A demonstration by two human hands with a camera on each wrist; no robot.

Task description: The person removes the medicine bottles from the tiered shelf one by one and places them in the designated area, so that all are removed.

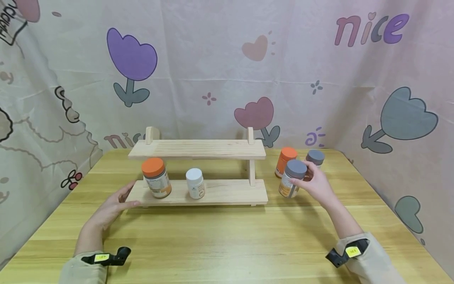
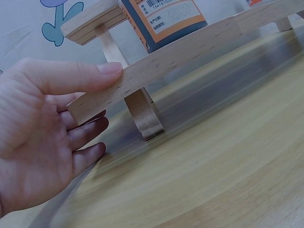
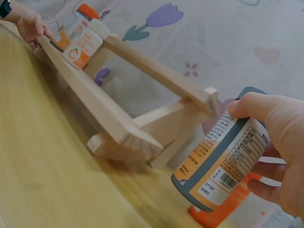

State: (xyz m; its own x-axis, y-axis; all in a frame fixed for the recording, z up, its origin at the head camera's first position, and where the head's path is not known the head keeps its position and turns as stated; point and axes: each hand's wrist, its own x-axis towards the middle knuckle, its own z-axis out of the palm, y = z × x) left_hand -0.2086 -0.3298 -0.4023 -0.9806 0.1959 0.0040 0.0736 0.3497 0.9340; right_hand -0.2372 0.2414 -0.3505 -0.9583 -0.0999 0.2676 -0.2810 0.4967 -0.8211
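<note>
Nearest, the left hand (image 1: 112, 208) rests at the left end of the two-tier wooden rack (image 1: 198, 192), its thumb (image 2: 80, 76) laid along the front edge of the lower shelf and the other fingers straight and relaxed beneath the board, so it steadies the rack without clenching. On that lower shelf, just beside the hand, stands an orange-lidded jar (image 1: 156, 177) with an orange and white label, upright and capped; what is inside cannot be seen. A little to its right on the same shelf stands a small white bottle (image 1: 195, 183), also upright and closed. The upper shelf (image 1: 197, 149) carries nothing visible.

To the right of the rack, the right hand (image 1: 317, 182) grasps a grey-lidded jar (image 1: 292, 178), fingers and thumb curled round its labelled body. In the right wrist view the jar is tilted and its base is clear of the wooden table (image 1: 227, 240), just beside the rack's right end. Behind it, an orange-lidded bottle (image 1: 285, 161) stands on the table, and just to its right a second grey-lidded jar (image 1: 315, 157), partly hidden by the hand. A pastel cloth (image 1: 227, 67) with tulips hangs at the back.
</note>
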